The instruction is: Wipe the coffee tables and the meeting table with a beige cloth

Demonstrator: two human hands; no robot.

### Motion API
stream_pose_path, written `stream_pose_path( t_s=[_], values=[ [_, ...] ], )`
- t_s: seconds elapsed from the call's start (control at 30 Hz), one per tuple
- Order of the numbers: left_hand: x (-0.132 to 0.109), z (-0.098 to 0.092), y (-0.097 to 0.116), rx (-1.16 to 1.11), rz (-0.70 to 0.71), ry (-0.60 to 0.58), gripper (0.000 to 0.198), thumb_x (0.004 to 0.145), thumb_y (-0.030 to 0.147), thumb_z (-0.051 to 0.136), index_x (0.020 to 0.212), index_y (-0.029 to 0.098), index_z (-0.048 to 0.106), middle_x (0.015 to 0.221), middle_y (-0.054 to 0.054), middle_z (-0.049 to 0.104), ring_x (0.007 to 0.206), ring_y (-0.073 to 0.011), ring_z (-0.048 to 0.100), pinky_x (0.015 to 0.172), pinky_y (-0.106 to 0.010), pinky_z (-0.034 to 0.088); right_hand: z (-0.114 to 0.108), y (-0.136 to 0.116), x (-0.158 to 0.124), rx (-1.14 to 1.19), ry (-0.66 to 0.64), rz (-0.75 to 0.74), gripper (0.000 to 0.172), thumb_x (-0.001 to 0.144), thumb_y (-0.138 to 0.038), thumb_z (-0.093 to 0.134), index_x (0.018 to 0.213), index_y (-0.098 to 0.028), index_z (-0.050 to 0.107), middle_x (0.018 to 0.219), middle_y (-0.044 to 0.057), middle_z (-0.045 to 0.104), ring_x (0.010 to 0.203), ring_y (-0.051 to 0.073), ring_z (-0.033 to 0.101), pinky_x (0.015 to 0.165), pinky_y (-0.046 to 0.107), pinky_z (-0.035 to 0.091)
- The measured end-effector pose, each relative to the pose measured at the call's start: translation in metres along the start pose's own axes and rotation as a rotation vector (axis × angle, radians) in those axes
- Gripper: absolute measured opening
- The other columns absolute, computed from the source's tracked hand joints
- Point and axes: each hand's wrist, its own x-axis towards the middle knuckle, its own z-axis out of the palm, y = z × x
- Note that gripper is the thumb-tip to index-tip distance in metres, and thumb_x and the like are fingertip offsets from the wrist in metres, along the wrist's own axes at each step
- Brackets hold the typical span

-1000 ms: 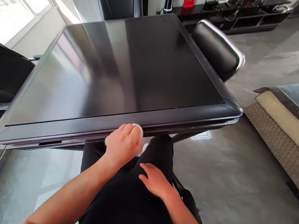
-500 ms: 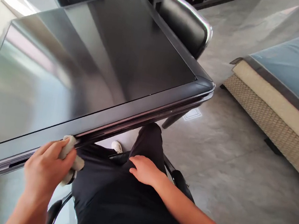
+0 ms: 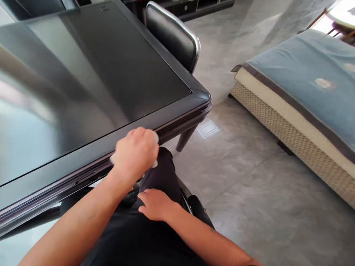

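Pale, crumpled cloth (image 3: pixel 156 139) sits at the near edge of the dark, glossy, rectangular table (image 3: pixel 113 72), mostly covered by the person's left hand (image 3: pixel 137 148). That hand is closed around it, knuckles upward, with cloth showing at both sides. The right hand (image 3: pixel 155 204) lies over the black-trousered right thigh (image 3: pixel 162 175), fingers loosely extended, gripping nothing visible. One black chair with a chrome-edged back (image 3: pixel 173 36) stands beside the table's far-right side.
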Motion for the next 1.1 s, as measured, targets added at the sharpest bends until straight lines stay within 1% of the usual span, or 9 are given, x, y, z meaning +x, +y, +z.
stream_pose_path(
  t_s=[0.1, 0.17, 0.27, 0.47, 0.53, 0.6, 0.77, 0.93, 1.1],
  values=[
    [0.04, -0.009, 0.034, -0.035, 0.063, -0.085, 0.016, 0.099, 0.019, 0.058, 0.102, 0.018, 0.074, 0.105, -0.017, 0.076, 0.099, -0.0343, 0.076, 0.07, -0.038, 0.054, 0.0, -0.001, -0.003, -0.028, 0.017, -0.011, 0.039, 0.104, -0.04, 0.067, 0.134, -0.015, 0.076, 0.133, 0.018, 0.081, 0.121, 0.036, 0.078, 0.099, 0.044, 0.061],
    [0.045, -0.015, 0.036, -0.046, 0.067, -0.118, 0.015, 0.098, 0.018, 0.059, 0.102, 0.018, 0.074, 0.104, -0.016, 0.076, 0.098, -0.0343, 0.076, 0.072, -0.038, 0.055, -0.001, -0.002, -0.004, -0.046, 0.016, -0.008, 0.039, 0.105, -0.042, 0.066, 0.132, -0.015, 0.076, 0.132, 0.018, 0.081, 0.12, 0.036, 0.078, 0.097, 0.044, 0.062],
    [0.019, -0.019, 0.011, -0.041, 0.041, -0.097, 0.015, 0.099, 0.022, 0.06, 0.1, 0.021, 0.075, 0.103, -0.015, 0.077, 0.096, -0.0344, 0.075, 0.074, -0.041, 0.056, -0.004, -0.004, -0.005, -0.064, -0.011, -0.002, 0.041, 0.105, -0.044, 0.066, 0.132, -0.015, 0.076, 0.134, 0.019, 0.08, 0.121, 0.036, 0.078, 0.095, 0.044, 0.063],
    [-0.07, -0.023, -0.07, -0.011, -0.093, 0.0, 0.024, 0.104, 0.034, 0.054, 0.114, 0.029, 0.075, 0.11, -0.013, 0.079, 0.099, -0.0401, 0.076, 0.074, -0.051, 0.058, -0.009, -0.006, -0.002, -0.03, -0.036, -0.014, 0.043, 0.104, -0.043, 0.068, 0.133, -0.012, 0.077, 0.133, 0.022, 0.08, 0.119, 0.039, 0.079, 0.091, 0.048, 0.067],
    [-0.081, -0.023, -0.079, -0.004, -0.101, 0.014, 0.023, 0.102, 0.033, 0.055, 0.115, 0.034, 0.075, 0.111, -0.012, 0.079, 0.101, -0.0412, 0.075, 0.073, -0.052, 0.057, -0.009, -0.006, -0.001, -0.02, -0.034, -0.008, 0.044, 0.104, -0.044, 0.07, 0.133, -0.011, 0.077, 0.133, 0.022, 0.08, 0.119, 0.04, 0.08, 0.091, 0.049, 0.067],
    [-0.076, -0.021, -0.074, -0.002, -0.08, 0.005, 0.024, 0.101, 0.033, 0.056, 0.115, 0.035, 0.076, 0.111, -0.012, 0.079, 0.103, -0.0422, 0.075, 0.073, -0.052, 0.056, -0.009, -0.005, 0.001, -0.014, -0.033, -0.002, 0.044, 0.104, -0.044, 0.071, 0.133, -0.011, 0.077, 0.132, 0.021, 0.08, 0.119, 0.04, 0.079, 0.092, 0.049, 0.068],
    [-0.01, -0.01, -0.021, 0.015, 0.088, -0.035, 0.024, 0.104, 0.031, 0.053, 0.104, 0.024, 0.077, 0.105, -0.017, 0.078, 0.1, -0.0407, 0.075, 0.074, -0.048, 0.055, -0.007, 0.0, 0.0, -0.008, 0.012, -0.015, 0.044, 0.102, -0.047, 0.073, 0.13, -0.012, 0.078, 0.131, 0.02, 0.082, 0.116, 0.039, 0.081, 0.088, 0.049, 0.069],
    [0.085, -0.011, 0.065, 0.03, 0.225, -0.134, 0.018, 0.099, 0.024, 0.059, 0.097, 0.02, 0.076, 0.102, -0.017, 0.076, 0.096, -0.0373, 0.075, 0.072, -0.042, 0.055, -0.001, 0.002, -0.001, -0.047, 0.031, -0.038, 0.039, 0.1, -0.048, 0.077, 0.12, -0.014, 0.081, 0.124, 0.018, 0.084, 0.111, 0.038, 0.082, 0.085, 0.048, 0.069],
    [0.165, -0.006, 0.144, -0.106, 0.294, -0.15, 0.02, 0.097, 0.015, 0.062, 0.105, 0.015, 0.08, 0.112, -0.02, 0.078, 0.102, -0.0355, 0.076, 0.085, -0.043, 0.059, 0.002, 0.003, 0.002, -0.049, 0.028, -0.012, 0.039, 0.1, -0.045, 0.078, 0.121, -0.012, 0.08, 0.124, 0.018, 0.084, 0.112, 0.037, 0.081, 0.09, 0.048, 0.069]
  ],
)
